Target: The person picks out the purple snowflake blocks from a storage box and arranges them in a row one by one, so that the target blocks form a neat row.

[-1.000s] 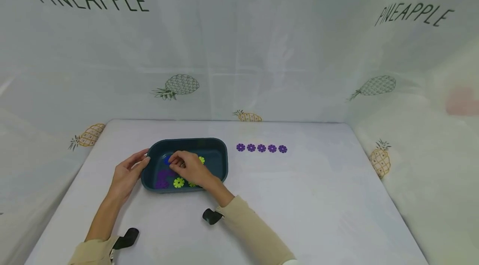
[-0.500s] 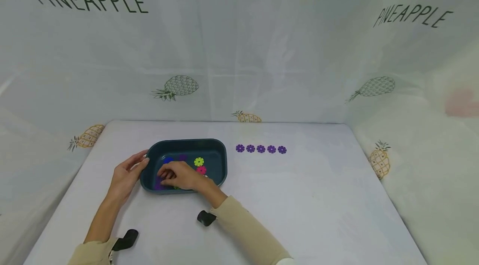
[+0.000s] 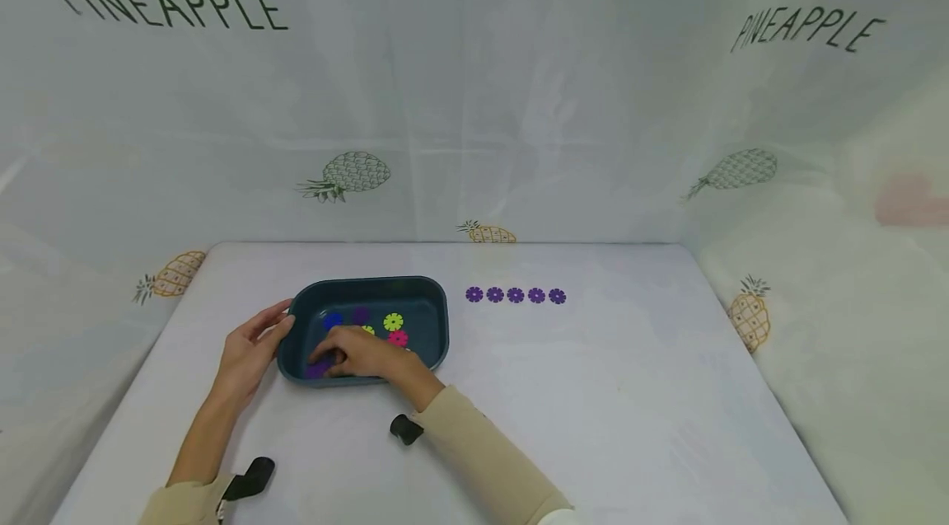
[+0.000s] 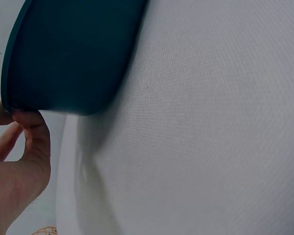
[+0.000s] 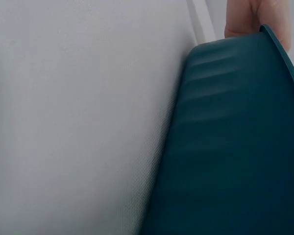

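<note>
The tray (image 3: pixel 378 292), dark teal with rounded corners, stands upright on the white table (image 3: pixel 608 410). At its left end is the left hand (image 3: pixel 250 353), which grips the rim at the corner, thumb on the near side; the left wrist view shows the thumb and a finger meeting at that rim.

The right hand (image 3: pixel 362 350) reaches over the tray's near wall and down inside, its fingers bent towards the near left corner. They are at the purple pieces (image 3: pixel 316 371) lying there; whether they pinch one cannot be told, since the hand covers the spot and the right wrist view shows mainly the tray's outer wall.

Also on the tray's floor are flower-shaped pieces: a blue piece (image 3: pixel 333 319) towards the far left, a purple piece (image 3: pixel 361 316) just to its right, a yellow piece (image 3: pixel 393 321) right of the middle, and a pink piece (image 3: pixel 398 339) just nearer than that. Another yellow piece (image 3: pixel 367 330) is partly hidden by the right hand.

Outside, to the right of the tray's far part, five purple flowers (image 3: pixel 515 295) lie on the table in a straight row, apart from one another. Behind the tray hangs a pale curtain (image 3: pixel 504 80) printed with pineapples.
</note>
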`<state>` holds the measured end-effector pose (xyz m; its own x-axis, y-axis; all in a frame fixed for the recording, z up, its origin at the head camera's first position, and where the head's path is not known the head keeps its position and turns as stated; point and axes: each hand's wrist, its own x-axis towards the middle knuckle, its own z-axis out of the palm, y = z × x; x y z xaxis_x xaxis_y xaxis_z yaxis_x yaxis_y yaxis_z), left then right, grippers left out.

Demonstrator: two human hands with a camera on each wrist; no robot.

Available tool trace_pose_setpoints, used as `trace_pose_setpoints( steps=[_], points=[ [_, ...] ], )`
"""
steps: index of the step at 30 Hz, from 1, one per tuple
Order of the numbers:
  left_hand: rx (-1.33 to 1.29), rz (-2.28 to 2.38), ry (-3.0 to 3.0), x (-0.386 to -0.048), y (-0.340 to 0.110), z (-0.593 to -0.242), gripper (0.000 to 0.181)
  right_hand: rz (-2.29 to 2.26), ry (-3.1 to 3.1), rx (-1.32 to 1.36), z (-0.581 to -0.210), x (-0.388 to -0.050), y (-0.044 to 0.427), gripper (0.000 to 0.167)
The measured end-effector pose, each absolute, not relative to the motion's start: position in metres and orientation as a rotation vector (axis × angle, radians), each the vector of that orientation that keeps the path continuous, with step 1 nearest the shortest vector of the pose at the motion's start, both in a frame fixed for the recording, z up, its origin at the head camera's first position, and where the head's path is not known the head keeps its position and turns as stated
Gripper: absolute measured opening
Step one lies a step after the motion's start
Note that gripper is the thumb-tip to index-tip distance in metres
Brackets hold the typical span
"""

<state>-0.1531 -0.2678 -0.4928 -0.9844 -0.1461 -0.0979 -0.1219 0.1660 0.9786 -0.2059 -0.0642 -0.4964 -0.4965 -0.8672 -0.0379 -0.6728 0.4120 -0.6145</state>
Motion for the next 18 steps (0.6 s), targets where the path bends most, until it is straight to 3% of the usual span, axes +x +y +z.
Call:
trace_pose_setpoints(
  steps=[10, 18],
  points=[
    [0.287, -1.935, -2.43, -0.154, -0.268, -0.495, 0.061, -0.94, 2.416, -1.208, -0.493, -0.202, -0.055, 0.026],
    [0.301, -1.976, -2.391, -0.154, -0.268, -0.493, 0.061, -1.193, 2.427, -1.084, -0.49, -0.204, -0.043, 0.011]
  ],
)
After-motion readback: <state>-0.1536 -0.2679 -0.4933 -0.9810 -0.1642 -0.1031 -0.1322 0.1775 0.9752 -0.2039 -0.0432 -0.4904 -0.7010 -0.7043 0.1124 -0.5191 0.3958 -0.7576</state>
